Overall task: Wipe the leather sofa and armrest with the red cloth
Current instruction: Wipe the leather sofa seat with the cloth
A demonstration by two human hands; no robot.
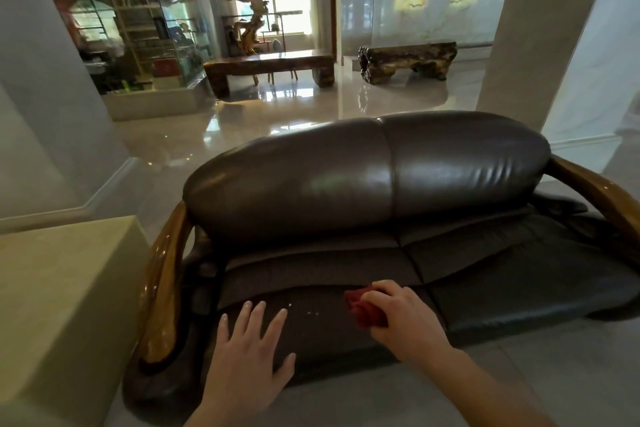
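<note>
Red cloth [363, 310] bunched in right hand [398, 315] grip, left hand [249, 354] spread flat, sofa [381, 184] seat otherwise bare.

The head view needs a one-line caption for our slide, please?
Right hand presses red cloth on leather sofa seat; left hand rests flat.

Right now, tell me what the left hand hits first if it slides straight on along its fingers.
Probably the sofa's backrest; the left hand lies flat on the seat, fingers pointing there.
</note>
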